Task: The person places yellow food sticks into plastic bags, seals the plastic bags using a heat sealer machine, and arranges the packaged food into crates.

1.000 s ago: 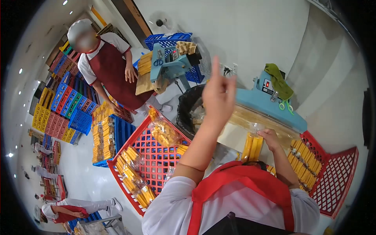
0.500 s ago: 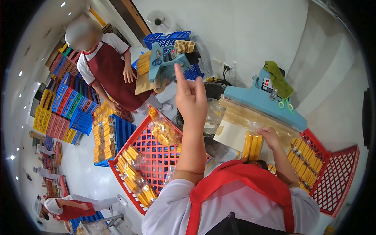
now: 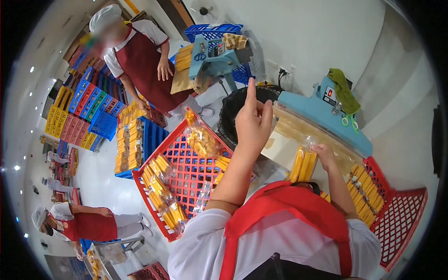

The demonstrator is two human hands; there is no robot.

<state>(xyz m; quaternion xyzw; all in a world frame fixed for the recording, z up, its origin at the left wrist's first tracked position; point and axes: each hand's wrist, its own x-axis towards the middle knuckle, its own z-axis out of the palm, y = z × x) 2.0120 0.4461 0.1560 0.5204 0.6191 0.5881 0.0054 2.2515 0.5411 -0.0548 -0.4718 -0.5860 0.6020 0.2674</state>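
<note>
My left hand (image 3: 253,122) is raised in front of the black-lined bin, its index finger stretched up and the thumb apart, holding nothing. On the right, my right hand (image 3: 323,154) pinches the top of a clear bag of yellow sticks (image 3: 303,164), which hangs upright over the work surface. Behind it stands a blue sealing machine (image 3: 322,116) with a green cloth and green scissors on it. A red crate (image 3: 186,161) below my left hand holds bagged yellow sticks (image 3: 161,191) and a bag of yellow pieces (image 3: 201,141).
A second red crate (image 3: 403,219) with packed yellow sticks (image 3: 365,193) is at the right. The black-lined bin (image 3: 228,114) stands behind my left hand. A co-worker (image 3: 147,65) stands near another blue sealer (image 3: 214,63); another person (image 3: 91,221) is at lower left.
My left hand swung left, then back right, staying raised. The bag remains in my right hand. The view has shifted slightly, and the person at lower left appears higher and more fully in view.
</note>
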